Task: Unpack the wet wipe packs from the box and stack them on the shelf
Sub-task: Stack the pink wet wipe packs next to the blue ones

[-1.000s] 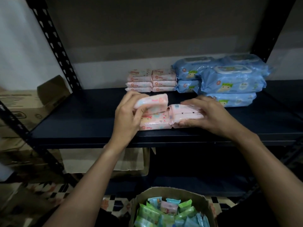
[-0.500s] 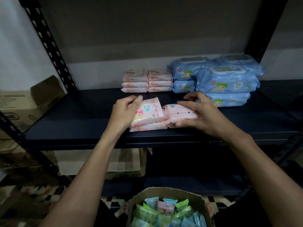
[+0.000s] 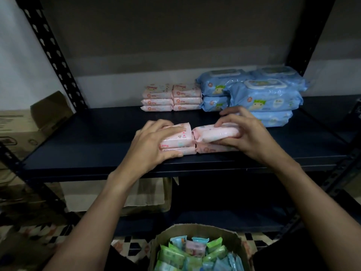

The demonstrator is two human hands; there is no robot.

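Sitting near shelf (image 3: 78, 145) front edge, two pink stacks touch end to end; bare shelf stretches leftward (blue packs (image 3: 267, 98) crowd right rear). Left hand (image 3: 154, 141) wraps left pink stack (image 3: 179, 139), fingers over top. Right hand (image 3: 248, 133) pinches top right pink pack (image 3: 216, 133). Box (image 3: 195, 230) below.

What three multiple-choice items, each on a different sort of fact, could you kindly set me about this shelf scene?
1. Where do the large blue packs lie? A) back right of the shelf B) its front left C) on the floor
2. What colour are the front packs that the left hand and right hand grip? A) green B) pink C) blue
3. How is the cardboard box? A) taped shut B) empty C) open, holding small packs

1 A: they are stacked at its far right. 2 B: their wrappers are pink. 3 C: green and blue wrappers show inside its rim.
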